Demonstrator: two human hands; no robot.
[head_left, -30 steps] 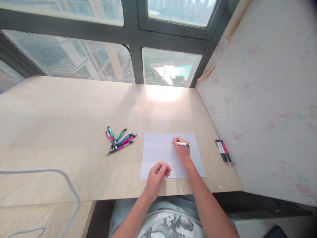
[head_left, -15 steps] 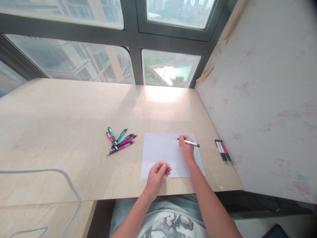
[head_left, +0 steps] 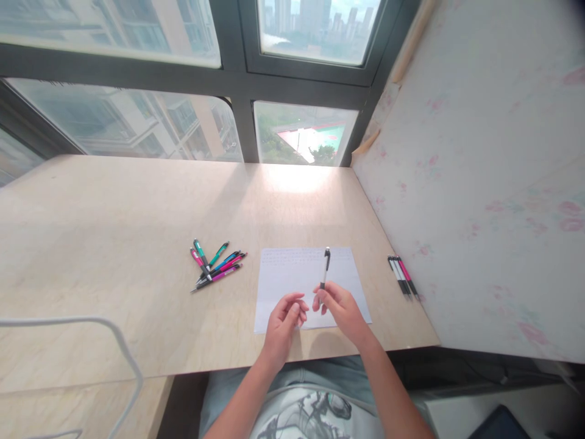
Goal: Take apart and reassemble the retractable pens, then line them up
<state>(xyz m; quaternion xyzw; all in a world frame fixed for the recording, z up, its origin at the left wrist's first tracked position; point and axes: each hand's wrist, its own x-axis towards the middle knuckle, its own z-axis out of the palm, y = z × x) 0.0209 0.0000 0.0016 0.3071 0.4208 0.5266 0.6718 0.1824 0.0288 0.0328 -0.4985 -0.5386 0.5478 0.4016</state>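
Observation:
My right hand (head_left: 336, 303) pinches a white-and-black pen (head_left: 326, 263) near its black grip end, above the lower part of a white sheet of paper (head_left: 278, 277). The pen's clip end points away from me, toward the window; its tip is hidden by the fingers. A few lines of small handwriting run along the sheet's top. Just left of it, my left hand (head_left: 284, 323) hovers over or rests on the sheet's lower edge, fingers loosely curled and slightly apart, with nothing seen in them. The two hands are close but not touching.
Several coloured pens (head_left: 214, 268) lie in a loose pile left of the sheet. At the right, white and pink pens (head_left: 402, 277) lie side by side near the papered wall (head_left: 479, 183). A white cable (head_left: 114, 332) loops at the lower left. Windows stand behind the table (head_left: 137, 231).
My right hand has drawn back from the writing toward my left hand. The pen has swung from pointing sideways to pointing away from me. The left hand's fingers have loosened slightly.

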